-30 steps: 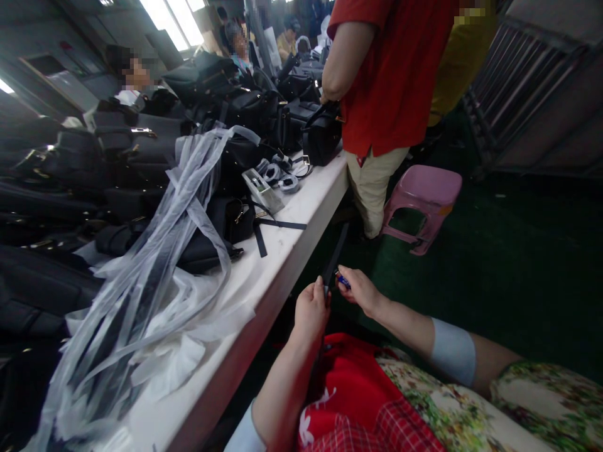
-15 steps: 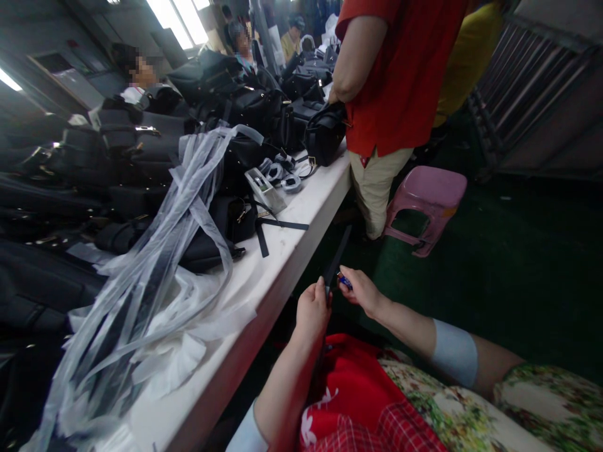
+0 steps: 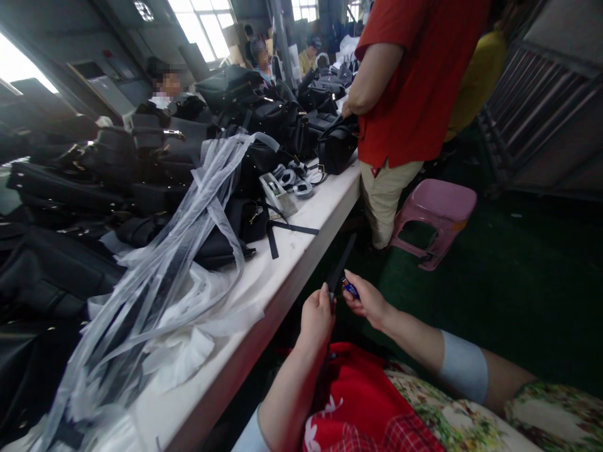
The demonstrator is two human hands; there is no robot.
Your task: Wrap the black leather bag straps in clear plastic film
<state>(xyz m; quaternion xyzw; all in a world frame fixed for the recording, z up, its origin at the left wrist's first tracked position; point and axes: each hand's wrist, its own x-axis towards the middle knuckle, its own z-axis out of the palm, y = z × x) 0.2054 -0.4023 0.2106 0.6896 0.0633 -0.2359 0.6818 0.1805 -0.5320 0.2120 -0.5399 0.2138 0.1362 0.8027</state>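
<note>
My left hand point(image 3: 318, 315) is closed around a black strap point(image 3: 343, 263), thumb on top, with the strap's free end pointing up and away from me. A small pale patch shows on the strap just by my thumb. In my right hand point(image 3: 370, 300) is a small blue lighter point(image 3: 350, 289), its metal top turned toward the strap. A narrow gap lies between the lighter and the strap. Whether a flame burns cannot be made out. Both hands are held above my lap, off the table's edge.
The white table point(image 3: 301, 270) runs along my left, carrying black bags point(image 3: 155, 144), translucent plastic strips point(image 3: 188, 220), a small box point(image 3: 277, 194), tape rolls point(image 3: 303, 189) and cut black straps point(image 3: 294, 228). A person in red point(image 3: 414, 81) stands ahead beside a pink stool point(image 3: 438, 201).
The view has shifted a little, so the table and people sit lower and further right. Both hands keep their grips on the strap and the lighter.
</note>
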